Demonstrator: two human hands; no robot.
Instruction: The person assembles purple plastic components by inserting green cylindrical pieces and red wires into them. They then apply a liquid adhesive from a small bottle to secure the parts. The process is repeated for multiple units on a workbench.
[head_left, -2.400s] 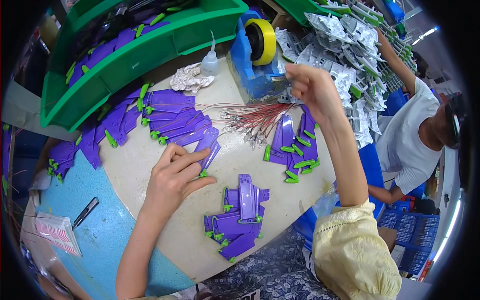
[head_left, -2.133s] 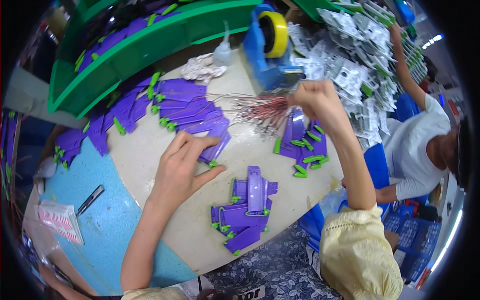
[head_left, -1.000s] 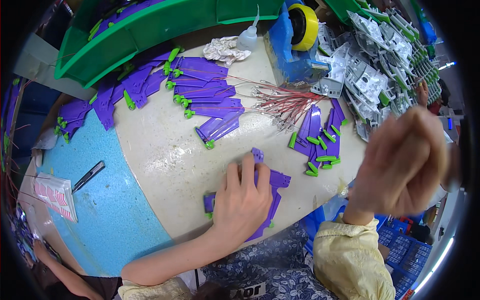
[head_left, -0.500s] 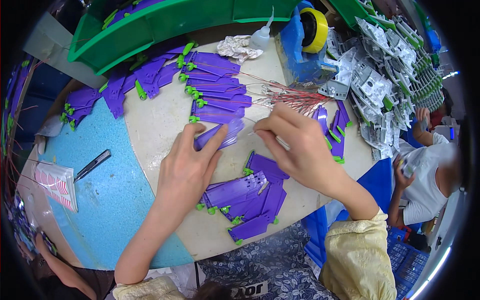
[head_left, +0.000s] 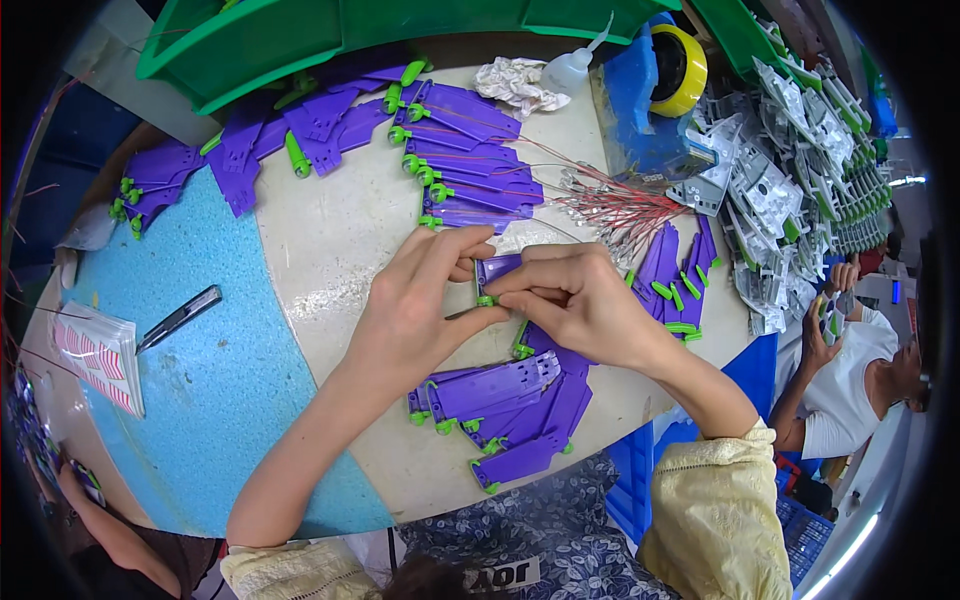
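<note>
Purple part (head_left: 496,267) with green end (head_left: 486,300), red wires (head_left: 645,207), speckled blue mat (head_left: 215,410)

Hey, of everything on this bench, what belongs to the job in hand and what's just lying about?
Seems part of the job:
purple piece between left hand and right hand
red wires
row of purple pieces
purple pile

Seems just lying about, with neither hand at it:
black pen-like tool
crumpled white wad
squeeze bottle
blue tape dispenser

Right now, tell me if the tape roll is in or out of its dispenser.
In: the yellow tape roll stands within the blue dispenser, which rises beside it.
</note>
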